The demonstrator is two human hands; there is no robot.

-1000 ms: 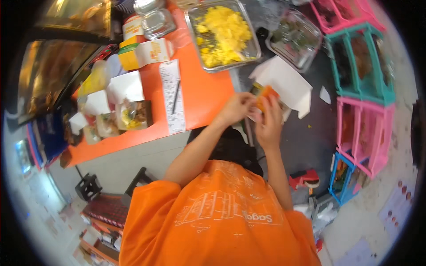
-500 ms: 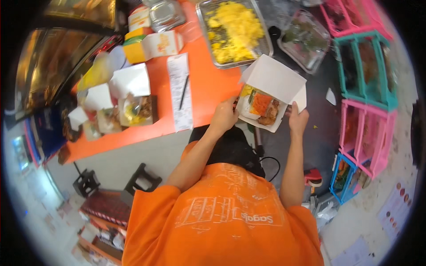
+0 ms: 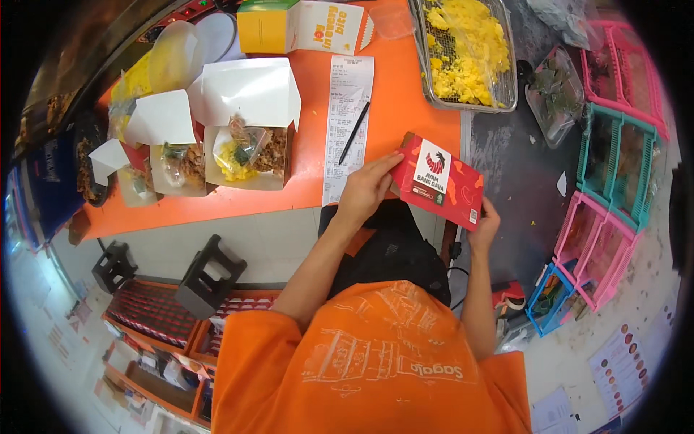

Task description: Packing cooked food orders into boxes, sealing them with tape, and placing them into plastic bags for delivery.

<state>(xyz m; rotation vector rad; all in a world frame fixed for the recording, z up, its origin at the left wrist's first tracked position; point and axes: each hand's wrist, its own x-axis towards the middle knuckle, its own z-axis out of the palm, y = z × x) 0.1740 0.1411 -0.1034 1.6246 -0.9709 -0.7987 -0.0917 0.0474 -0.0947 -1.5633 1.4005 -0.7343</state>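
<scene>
A red cardboard food box [image 3: 437,177] with a white label is held in front of me, over the edge of the orange table. Its lid lies folded down, so the food inside is hidden. At its left end, my left hand [image 3: 370,184] is closed on the box's edge. My right hand [image 3: 484,226] grips the lower right corner. Just left of the box lie a long paper receipt [image 3: 347,101] and a black pen [image 3: 354,134] on top of it. Several lidded boxes stand open farther left, among them a larger box [image 3: 249,90] holding yellow food and fried pieces.
A wire-mesh tray [image 3: 473,107] of yellow crumbly food stands at the back. Right of it lies a clear container [image 3: 555,101] with green leaves. Pink, teal [image 3: 614,170] and blue baskets line the right side. A dark stool [image 3: 211,278] stands on the floor at left.
The box's white lid has come down over the food, and its red outside now faces up. Both hands still hold it. The view has shifted, bringing the open boxes at left closer.
</scene>
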